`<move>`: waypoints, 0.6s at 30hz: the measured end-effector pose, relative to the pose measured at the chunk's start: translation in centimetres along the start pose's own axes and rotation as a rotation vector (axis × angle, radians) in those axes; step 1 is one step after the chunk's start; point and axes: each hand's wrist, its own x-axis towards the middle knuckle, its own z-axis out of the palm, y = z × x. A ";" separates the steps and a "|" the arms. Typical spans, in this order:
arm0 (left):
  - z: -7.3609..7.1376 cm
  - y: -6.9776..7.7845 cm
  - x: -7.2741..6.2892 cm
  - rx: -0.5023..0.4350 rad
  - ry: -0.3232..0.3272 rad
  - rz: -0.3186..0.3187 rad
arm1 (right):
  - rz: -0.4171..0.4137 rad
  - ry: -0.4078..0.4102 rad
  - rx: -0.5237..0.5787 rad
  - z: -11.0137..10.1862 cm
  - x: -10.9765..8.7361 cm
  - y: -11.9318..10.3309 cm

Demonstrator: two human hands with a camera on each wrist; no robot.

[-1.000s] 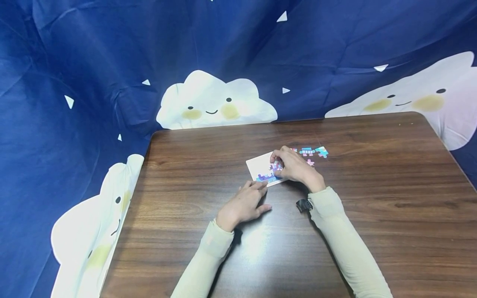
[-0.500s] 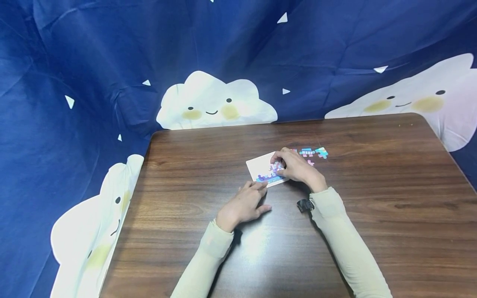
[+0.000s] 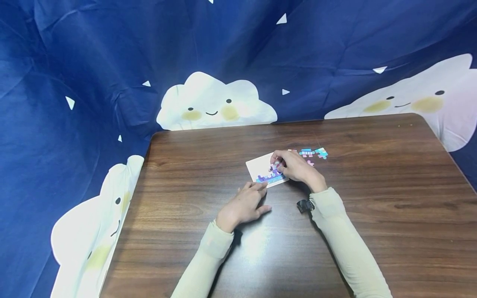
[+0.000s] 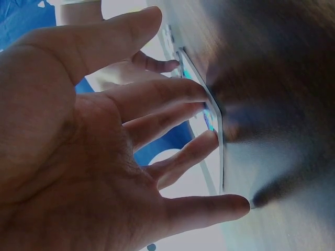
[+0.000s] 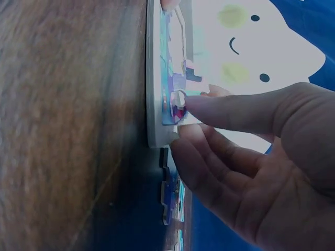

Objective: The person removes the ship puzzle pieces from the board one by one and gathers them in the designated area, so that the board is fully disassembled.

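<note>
A white puzzle board (image 3: pixel 257 165) lies tilted on the table, with joined purple and blue puzzle pieces (image 3: pixel 270 177) along its near side. My left hand (image 3: pixel 242 208) rests at the board's near left corner, fingers spread; in the left wrist view its fingertips touch the board's edge (image 4: pixel 221 157). Over the board's right part, my right hand (image 3: pixel 297 166) curls its thumb and fingers at a puzzle piece (image 5: pixel 179 107). In the right wrist view, the thumb lies right on this piece and other fingers bend by the board's end. The hand partly hides the board's right side.
Several loose puzzle pieces lie beyond the right hand: a blue-and-pink one (image 3: pixel 307 152), a turquoise one (image 3: pixel 321 153) and a pink one (image 3: pixel 310 163). The brown wooden table (image 3: pixel 179 186) ends at a blue cloud-printed curtain (image 3: pixel 112 49).
My right hand has shifted very slightly at the same spot on the board, its fingers still over the pieces. The left hand and the loose pieces stay in place.
</note>
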 end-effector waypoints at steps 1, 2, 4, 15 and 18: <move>0.0 0.0 0.0 0.000 0.000 0.001 | -0.010 0.004 0.009 0.0 0.0 0.0; 0.0 0.0 0.0 -0.002 0.001 0.000 | -0.017 0.007 0.020 -0.1 0.0 0.0; 0.0 0.0 0.0 -0.004 0.003 0.002 | -0.033 0.014 0.034 -0.1 0.0 0.0; 0.2 0.0 0.1 0.003 0.006 0.005 | -0.025 -0.018 0.026 -0.3 0.0 0.0; 0.2 0.0 0.2 0.003 0.006 0.005 | -0.026 -0.046 0.032 -0.4 0.0 0.0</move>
